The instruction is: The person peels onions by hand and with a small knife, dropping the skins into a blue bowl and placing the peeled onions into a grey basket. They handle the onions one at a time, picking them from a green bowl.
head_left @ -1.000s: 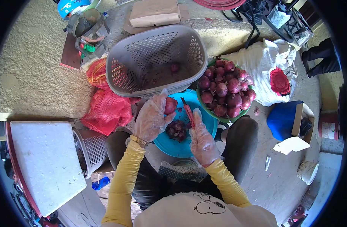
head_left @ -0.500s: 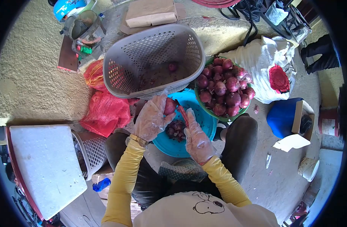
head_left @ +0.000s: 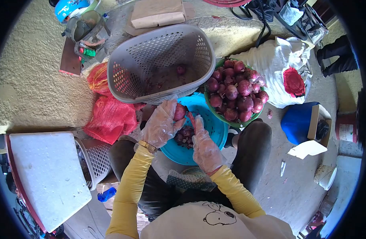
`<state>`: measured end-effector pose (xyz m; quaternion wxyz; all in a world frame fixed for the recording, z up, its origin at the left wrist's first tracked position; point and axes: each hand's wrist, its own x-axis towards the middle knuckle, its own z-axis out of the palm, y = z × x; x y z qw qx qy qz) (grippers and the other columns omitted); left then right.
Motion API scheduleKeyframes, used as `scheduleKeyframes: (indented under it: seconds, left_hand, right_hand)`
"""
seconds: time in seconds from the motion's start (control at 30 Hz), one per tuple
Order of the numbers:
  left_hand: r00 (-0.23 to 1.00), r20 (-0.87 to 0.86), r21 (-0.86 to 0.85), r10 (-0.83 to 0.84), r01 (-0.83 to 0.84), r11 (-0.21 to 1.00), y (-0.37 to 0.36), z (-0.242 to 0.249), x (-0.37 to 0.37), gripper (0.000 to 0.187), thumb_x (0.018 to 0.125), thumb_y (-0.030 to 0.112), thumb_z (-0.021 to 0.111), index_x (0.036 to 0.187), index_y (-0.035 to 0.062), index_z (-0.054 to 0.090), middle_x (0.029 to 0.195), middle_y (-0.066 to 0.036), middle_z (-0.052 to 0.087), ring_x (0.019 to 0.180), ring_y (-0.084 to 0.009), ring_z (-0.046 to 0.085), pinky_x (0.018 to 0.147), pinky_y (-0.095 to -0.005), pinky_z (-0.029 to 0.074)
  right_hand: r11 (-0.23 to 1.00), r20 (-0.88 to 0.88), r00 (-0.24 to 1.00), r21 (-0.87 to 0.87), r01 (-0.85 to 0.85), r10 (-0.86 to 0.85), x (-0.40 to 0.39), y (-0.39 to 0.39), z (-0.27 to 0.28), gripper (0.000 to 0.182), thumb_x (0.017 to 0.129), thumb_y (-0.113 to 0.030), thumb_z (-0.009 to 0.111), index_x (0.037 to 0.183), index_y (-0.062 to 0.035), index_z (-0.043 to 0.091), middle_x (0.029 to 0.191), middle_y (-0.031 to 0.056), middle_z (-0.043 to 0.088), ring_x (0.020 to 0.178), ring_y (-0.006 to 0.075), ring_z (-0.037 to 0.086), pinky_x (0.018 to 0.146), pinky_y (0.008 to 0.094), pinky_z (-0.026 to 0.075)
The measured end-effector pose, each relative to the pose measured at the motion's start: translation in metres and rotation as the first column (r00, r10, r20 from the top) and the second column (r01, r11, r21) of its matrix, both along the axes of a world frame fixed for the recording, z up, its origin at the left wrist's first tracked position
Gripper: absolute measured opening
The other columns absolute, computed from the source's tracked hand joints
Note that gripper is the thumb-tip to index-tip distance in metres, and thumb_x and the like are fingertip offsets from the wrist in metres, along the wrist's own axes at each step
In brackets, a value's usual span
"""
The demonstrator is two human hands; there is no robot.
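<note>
My left hand (head_left: 160, 126), in a clear plastic glove, is closed around a red onion (head_left: 180, 112) above the blue basin (head_left: 215, 119). Close to the onion, my gloved right hand (head_left: 207, 149) grips a slim red-handled knife (head_left: 191, 120) pointing up and left. Onion trimmings and skins (head_left: 185, 137) lie at the bottom of the basin, partly covered by my hands. Beyond my right hand, a green basin (head_left: 215, 112) is heaped with whole red onions (head_left: 243, 88).
A grey perforated basket (head_left: 129, 89) with one onion (head_left: 181, 69) inside stands ahead. Red net bags (head_left: 111, 119) lie left, near a white-topped box (head_left: 49, 179). To the right are a white sack (head_left: 274, 67) and a blue container (head_left: 296, 123). A person's legs (head_left: 338, 57) show far right.
My right hand and the knife have shifted slightly left, and the knife now points more steeply upward. My left hand keeps the onion in almost the same place.
</note>
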<state>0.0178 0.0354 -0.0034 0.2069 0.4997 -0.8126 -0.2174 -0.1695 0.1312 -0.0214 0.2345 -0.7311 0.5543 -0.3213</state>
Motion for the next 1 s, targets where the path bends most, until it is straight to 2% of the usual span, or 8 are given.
scheduleKeyframes:
  seconds: [0.23,0.33,0.4,0.53,0.73,0.83,0.9,1.0]
  left_hand:
    - [0.997,-0.060,-0.137,-0.043,0.034,0.990,-0.002,-0.001,0.000,0.067,0.087,0.021,0.079,0.140,-0.0048,0.047,0.111,-0.024,0.059,0.101,-0.0452,0.060,0.087,-0.0499,0.051]
    - [0.999,-0.036,-0.083,-0.016,0.013,0.996,0.001,0.003,-0.002,0.071,0.086,0.021,0.081,0.143,-0.0029,0.046,0.123,-0.025,0.059,0.112,-0.0442,0.060,0.096,-0.0479,0.050]
    - [1.000,-0.015,-0.039,0.001,-0.002,0.999,0.002,0.004,-0.001,0.074,0.086,0.020,0.083,0.146,-0.0008,0.045,0.135,-0.025,0.059,0.122,-0.0431,0.060,0.105,-0.0461,0.049]
    - [0.999,-0.037,-0.023,-0.015,0.014,1.000,-0.001,0.003,0.000,0.077,0.086,0.021,0.083,0.148,-0.0005,0.043,0.135,-0.024,0.059,0.122,-0.0429,0.059,0.106,-0.0463,0.049]
    - [0.998,-0.040,-0.007,0.043,-0.043,0.999,0.000,0.003,0.008,0.075,0.088,0.023,0.081,0.149,0.0017,0.042,0.138,-0.023,0.057,0.126,-0.0408,0.057,0.109,-0.0448,0.046]
    - [0.985,-0.142,0.073,0.098,-0.088,0.993,0.000,0.005,0.020,0.072,0.091,0.023,0.079,0.149,0.0043,0.041,0.143,-0.021,0.052,0.130,-0.0358,0.054,0.111,-0.0422,0.044]
    - [0.973,-0.205,0.133,0.105,-0.079,0.988,-0.003,0.008,0.027,0.070,0.093,0.023,0.078,0.149,0.0056,0.041,0.146,-0.019,0.049,0.133,-0.0323,0.052,0.112,-0.0409,0.043]
    - [0.901,-0.419,0.312,0.109,0.030,0.950,-0.007,0.012,0.031,0.067,0.095,0.021,0.076,0.150,0.0081,0.040,0.148,-0.015,0.045,0.134,-0.0266,0.048,0.114,-0.0396,0.041]
  right_hand:
    - [0.998,-0.044,0.999,-0.056,0.014,-0.017,0.005,-0.002,-0.003,0.077,0.092,0.003,0.053,0.162,0.0063,0.022,0.127,0.0342,0.061,0.102,0.0423,0.069,0.088,0.0420,0.057]
    - [0.979,0.043,0.999,0.203,-0.013,0.004,0.002,0.001,-0.002,0.071,0.098,-0.001,0.054,0.161,0.0080,0.023,0.157,0.0293,0.042,0.131,0.0435,0.057,0.110,0.0409,0.047]
    - [0.995,-0.005,1.000,0.102,0.011,-0.011,0.005,-0.004,-0.008,0.078,0.091,0.003,0.055,0.161,0.0076,0.022,0.127,0.0348,0.061,0.103,0.0437,0.067,0.087,0.0429,0.057]
    - [1.000,-0.031,1.000,-0.015,-0.006,0.005,0.005,0.002,-0.015,0.078,0.091,0.002,0.055,0.161,0.0078,0.022,0.126,0.0346,0.061,0.102,0.0435,0.067,0.086,0.0434,0.057]
    - [0.946,0.051,0.998,0.325,0.011,-0.029,-0.003,0.002,-0.008,0.066,0.101,-0.008,0.054,0.160,0.0067,0.026,0.149,0.0341,0.049,0.125,0.0443,0.061,0.104,0.0436,0.050]
    - [0.973,0.163,0.984,0.228,0.032,-0.071,-0.011,-0.005,-0.004,0.063,0.106,-0.017,0.054,0.161,0.0012,0.030,0.132,0.0268,0.064,0.102,0.0358,0.072,0.087,0.0409,0.057]
    - [0.785,0.388,0.886,0.617,-0.045,-0.255,-0.016,-0.005,0.013,0.058,0.110,-0.026,0.052,0.160,-0.0052,0.034,0.105,0.0119,0.069,0.071,0.0181,0.065,0.064,0.0316,0.054]
    - [0.723,0.546,0.740,0.681,-0.117,-0.394,-0.020,-0.006,0.026,0.058,0.111,-0.033,0.052,0.160,-0.0078,0.036,0.093,0.0023,0.060,0.061,0.0056,0.049,0.055,0.0226,0.045]
